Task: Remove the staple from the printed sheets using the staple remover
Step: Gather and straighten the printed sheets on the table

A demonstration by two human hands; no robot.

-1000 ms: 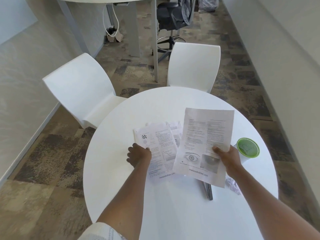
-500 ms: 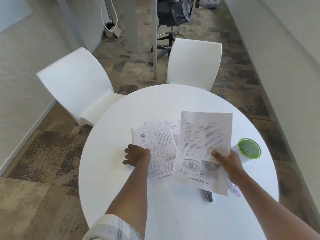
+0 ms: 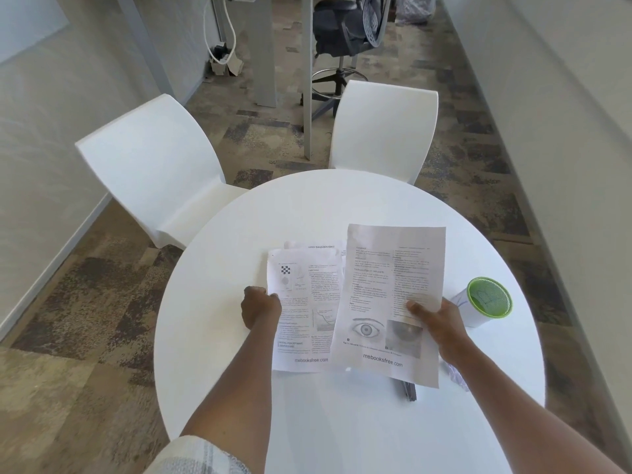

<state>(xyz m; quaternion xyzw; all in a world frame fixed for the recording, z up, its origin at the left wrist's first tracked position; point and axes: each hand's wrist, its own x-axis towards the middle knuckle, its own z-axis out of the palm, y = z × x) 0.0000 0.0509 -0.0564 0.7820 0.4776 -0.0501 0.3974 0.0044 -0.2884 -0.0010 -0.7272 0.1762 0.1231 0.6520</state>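
My right hand [image 3: 441,328] pinches a printed sheet with an eye picture [image 3: 390,295] by its right edge and holds it just above the round white table [image 3: 342,206]. My left hand [image 3: 260,307] grips the left edge of another printed sheet with a checker figure [image 3: 304,309] lying flat on the table, with more sheets under it. A dark narrow tool [image 3: 408,390], perhaps the staple remover, lies partly hidden under the raised sheet's lower edge. No staple is visible.
A white cup with a green lid [image 3: 487,299] stands at the table's right edge. A crumpled scrap [image 3: 456,372] lies beside my right wrist. Two white chairs [image 3: 160,165] [image 3: 383,128] stand at the far side. A dark office chair [image 3: 345,32] is further back.
The sheet in my right hand has come slightly lower and nearer to me. My left hand has stayed at the edge of the flat sheet. The camera has tilted a little.
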